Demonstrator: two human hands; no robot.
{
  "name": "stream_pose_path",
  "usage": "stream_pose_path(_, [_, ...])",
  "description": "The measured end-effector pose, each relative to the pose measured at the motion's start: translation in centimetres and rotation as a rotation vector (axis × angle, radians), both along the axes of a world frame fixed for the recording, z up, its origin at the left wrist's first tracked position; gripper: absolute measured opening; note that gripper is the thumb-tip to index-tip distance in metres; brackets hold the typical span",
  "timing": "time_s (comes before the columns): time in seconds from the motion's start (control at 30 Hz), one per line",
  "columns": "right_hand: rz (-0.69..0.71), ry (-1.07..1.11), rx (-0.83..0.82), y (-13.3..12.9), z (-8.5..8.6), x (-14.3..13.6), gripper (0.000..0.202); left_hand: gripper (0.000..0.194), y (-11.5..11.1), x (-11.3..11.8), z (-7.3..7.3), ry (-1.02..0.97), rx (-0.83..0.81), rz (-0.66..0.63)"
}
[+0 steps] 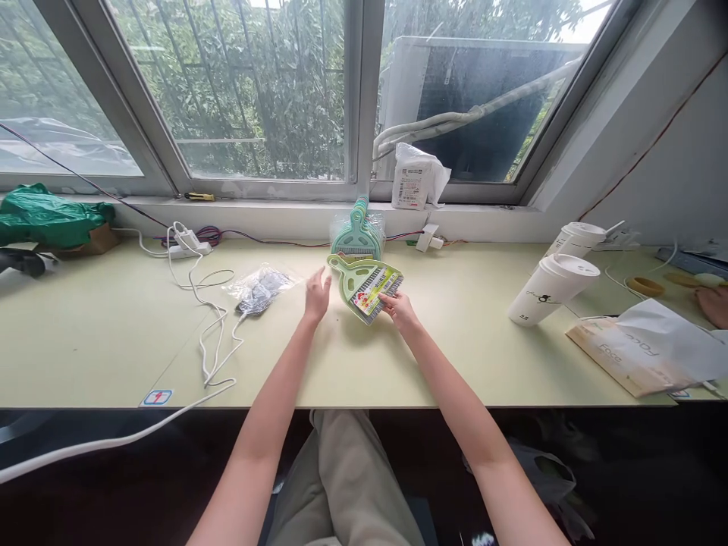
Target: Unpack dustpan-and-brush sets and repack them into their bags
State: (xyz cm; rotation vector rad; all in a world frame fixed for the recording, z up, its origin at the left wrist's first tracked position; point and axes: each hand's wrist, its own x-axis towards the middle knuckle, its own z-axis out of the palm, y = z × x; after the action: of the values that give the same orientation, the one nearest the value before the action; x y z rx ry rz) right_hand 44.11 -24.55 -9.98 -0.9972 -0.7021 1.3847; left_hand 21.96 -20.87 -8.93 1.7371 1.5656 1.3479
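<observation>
My right hand grips a small green dustpan-and-brush set by its bristle side, thumb on the printed label. The set is tilted above the table, its handle pointing to the upper left. Just left of it, my left hand is held up with the fingers stretched out and nothing in it. Behind, against the window ledge, a stack of similar green dustpans leans in clear plastic.
A clear bag with a silvery item and white cables lie to the left. White paper cups and a paper bag stand right. A white package sits on the ledge. Another person's hand shows far right.
</observation>
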Motion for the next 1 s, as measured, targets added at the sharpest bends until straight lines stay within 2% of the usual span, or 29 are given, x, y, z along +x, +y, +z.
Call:
stream_pose_path(0.07, [-0.017, -0.005, 0.0, 0.1, -0.1, 0.2, 0.019, 0.049, 0.4, -1.7, -0.5, 0.281, 0.059, 0.256])
stream_pose_path(0.13, [-0.038, -0.01, -0.003, 0.2, -0.3, 0.4, 0.019, 0.048, 0.6, -3.1, -1.1, 0.461, -0.022, 0.372])
stream_pose_path(0.17, [-0.047, -0.01, -0.006, 0.2, -0.3, 0.4, 0.019, 0.044, 0.6, -3.5, -1.3, 0.515, -0.09, 0.365])
stream_pose_path(0.23, [-0.055, -0.008, -0.001, 0.3, -0.5, 0.6, 0.018, 0.035, 0.5, -3.6, -1.4, 0.584, -0.191, 0.266])
stream_pose_path(0.3, [-0.049, -0.015, 0.013, 0.4, -0.5, 0.8, 0.018, 0.035, 0.2, -2.8, -1.2, 0.629, -0.211, 0.15])
stream_pose_path(0.37, [-0.041, -0.038, 0.012, 0.3, -0.3, 1.0, 0.018, 0.039, -0.3, -1.5, -1.0, 0.66, -0.173, 0.095])
stream_pose_path(0.47, [-0.029, -0.086, -0.015, 0.1, 0.0, 1.3, 0.019, 0.03, -0.8, -0.2, -1.0, 0.709, -0.061, 0.11])
stream_pose_path(0.5, [-0.025, -0.101, -0.021, 0.0, 0.2, 1.4, 0.02, 0.033, -0.9, -0.1, -1.2, 0.729, -0.044, 0.13])
stream_pose_path(0.6, [-0.004, -0.139, -0.028, -0.1, 0.4, 1.5, 0.021, 0.044, -0.8, -0.6, -1.5, 0.756, -0.148, 0.167])
stream_pose_path(0.67, [0.032, -0.155, -0.025, -0.1, 0.4, 1.6, 0.021, 0.041, -0.6, -1.1, -1.5, 0.742, -0.228, 0.162])
stream_pose_path(0.8, [0.096, -0.178, -0.012, 0.0, 0.3, 1.7, 0.022, 0.034, -0.5, -1.4, -1.2, 0.68, -0.241, 0.1])
stream_pose_path(0.9, [0.087, -0.191, -0.025, 0.1, 0.3, 1.9, 0.021, 0.025, -0.6, -0.8, -1.1, 0.62, -0.157, 0.071])
stream_pose_path(1.0, [0.052, -0.173, -0.027, 0.2, 0.5, 2.2, 0.02, 0.034, -0.6, -0.4, -1.3, 0.584, 0.0, 0.113])
